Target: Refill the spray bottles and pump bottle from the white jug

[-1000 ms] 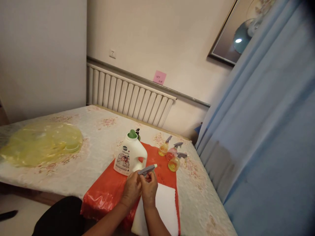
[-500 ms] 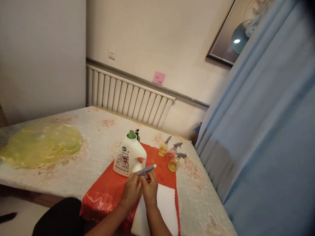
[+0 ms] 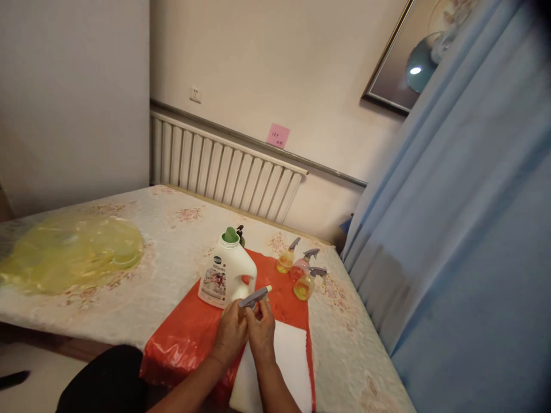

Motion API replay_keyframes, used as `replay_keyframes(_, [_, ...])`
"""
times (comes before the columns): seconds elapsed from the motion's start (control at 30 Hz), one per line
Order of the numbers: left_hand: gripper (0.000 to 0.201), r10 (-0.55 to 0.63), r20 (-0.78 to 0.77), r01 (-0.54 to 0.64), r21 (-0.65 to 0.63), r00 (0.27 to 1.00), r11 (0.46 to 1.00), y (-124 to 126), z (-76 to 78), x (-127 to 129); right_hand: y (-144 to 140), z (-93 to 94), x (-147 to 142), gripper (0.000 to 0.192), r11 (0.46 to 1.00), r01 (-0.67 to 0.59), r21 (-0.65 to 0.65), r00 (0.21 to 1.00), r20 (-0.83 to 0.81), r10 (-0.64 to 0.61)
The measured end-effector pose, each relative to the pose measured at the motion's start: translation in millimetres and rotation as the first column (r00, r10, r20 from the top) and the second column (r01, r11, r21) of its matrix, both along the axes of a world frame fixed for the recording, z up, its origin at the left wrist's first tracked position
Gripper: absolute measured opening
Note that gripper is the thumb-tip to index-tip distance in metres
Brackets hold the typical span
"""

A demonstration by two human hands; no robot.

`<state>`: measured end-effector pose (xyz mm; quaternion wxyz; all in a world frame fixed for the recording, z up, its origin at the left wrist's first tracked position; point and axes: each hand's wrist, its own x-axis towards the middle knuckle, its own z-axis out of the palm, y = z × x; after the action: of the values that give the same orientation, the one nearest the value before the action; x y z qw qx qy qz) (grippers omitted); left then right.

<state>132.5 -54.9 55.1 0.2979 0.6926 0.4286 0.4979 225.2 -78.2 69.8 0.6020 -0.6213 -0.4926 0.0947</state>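
Note:
Both hands are closed together around a spray bottle whose grey trigger head [image 3: 255, 296] with a pale nozzle sticks up between them. Its body is hidden behind my fingers. My left hand [image 3: 231, 332] grips it from the left, while my right hand [image 3: 261, 331] has its fingers at the neck, just under the head. Just beyond the left hand stands a large white jug [image 3: 228, 274] with a handle, a printed label and something green in its open mouth. Three small spray bottles, yellow-orange [image 3: 284, 262], pink [image 3: 298, 268] and yellow [image 3: 303, 288], stand to the right.
A red plastic sheet [image 3: 185, 338] lies under the jug, with a white cloth [image 3: 293, 355] on it. Behind the jug a dark spray head [image 3: 240, 232] shows. A yellow transparent bag [image 3: 69, 252] lies at left on the flowered cover [image 3: 167, 264]. A blue curtain [image 3: 451, 229] hangs at right.
The grey trigger head has tipped slightly, its nozzle end a little higher and further left. Both hands keep their grip with only a small shift; the other things stay put.

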Motion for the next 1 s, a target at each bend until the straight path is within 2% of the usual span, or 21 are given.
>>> replay_keyframes(0.1, [0.023, -0.008, -0.005, 0.008, 0.010, 1.000, 1.000, 1, -1.2, 1, -2, 4.0, 4, 0.010, 0.997, -0.072, -0.020, 0.997, 0.007, 0.072])
replay_keyframes(0.17, [0.023, -0.002, -0.007, 0.002, 0.015, 1.000, 1.000, 1, -1.8, 1, -2, 3.8, 4, 0.010, 0.996, -0.077, -0.036, 0.997, -0.005, 0.077])
replay_keyframes(0.37, [0.019, 0.015, 0.001, -0.015, 0.015, 1.000, 1.000, 0, -2.3, 0, 1, -4.5, -6, 0.009, 0.996, 0.037, -0.079, 0.997, -0.065, -0.042])
replay_keyframes(0.47, [0.018, 0.016, 0.005, -0.016, 0.010, 1.000, 1.000, -1, -2.3, -1, 1, -4.0, -9, 0.011, 0.995, 0.055, -0.085, 0.996, -0.067, -0.060])
replay_keyframes(0.73, [0.025, -0.008, 0.009, 0.008, 0.021, 1.000, 1.000, -1, -1.9, -1, -6, 2.2, 1, 0.009, 0.997, -0.069, -0.031, 0.997, 0.020, 0.069])
replay_keyframes(1.0, [0.022, -0.016, -0.002, 0.016, 0.025, 1.000, 1.000, -1, 0.1, -3, 0, -7.1, -9, 0.013, 0.992, 0.091, -0.088, 0.994, -0.049, -0.095])
